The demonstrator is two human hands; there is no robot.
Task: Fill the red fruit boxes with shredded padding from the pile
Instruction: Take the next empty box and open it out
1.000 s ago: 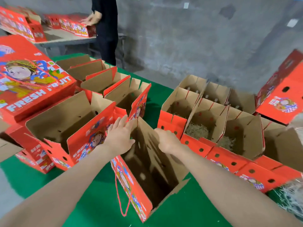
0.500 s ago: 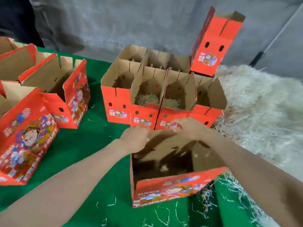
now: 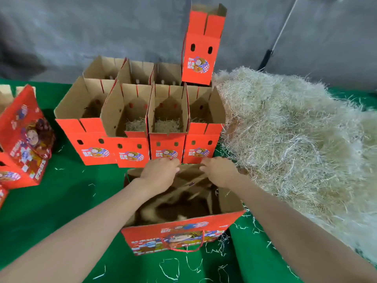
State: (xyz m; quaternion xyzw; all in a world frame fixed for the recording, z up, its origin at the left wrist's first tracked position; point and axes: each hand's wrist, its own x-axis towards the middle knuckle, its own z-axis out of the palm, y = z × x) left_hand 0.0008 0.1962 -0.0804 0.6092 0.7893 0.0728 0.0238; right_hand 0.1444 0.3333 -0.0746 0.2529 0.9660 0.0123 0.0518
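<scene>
**Box** [image 3: 183, 237]: red, printed, open-topped, lower centre of the frame, standing on the cloth with a red cord handle [image 3: 183, 249] on its near face. The interior is blurred and its contents cannot be told.

**Left hand** [image 3: 161, 172]: centre of frame, fingers curled over the box's far rim, gripping it.

**Right hand** [image 3: 218, 172]: just right of the left hand and apart from it, gripping the same rim.

**Pile** [image 3: 285, 139]: pale shredded padding filling the right of the frame, touching the box's right side.

**Front row** [image 3: 167, 149]: four open red boxes side by side, just beyond the hands. Padding shows at the bottom of the two middle ones and a little in the rightmost.

**Back row** [image 3: 136, 72]: three open boxes behind the front row.

**Top box** [image 3: 201, 56]: upright, upper centre, set on the boxes at the row's right end.

**Left box** [image 3: 24, 139]: left edge, tilted, printed side showing.

**Cloth** [image 3: 51, 201]: green, covering the table.

**Strands** [image 3: 173, 268]: loose, scattered along the lower edge.

**Wall** [image 3: 102, 27]: grey, across the top.
</scene>
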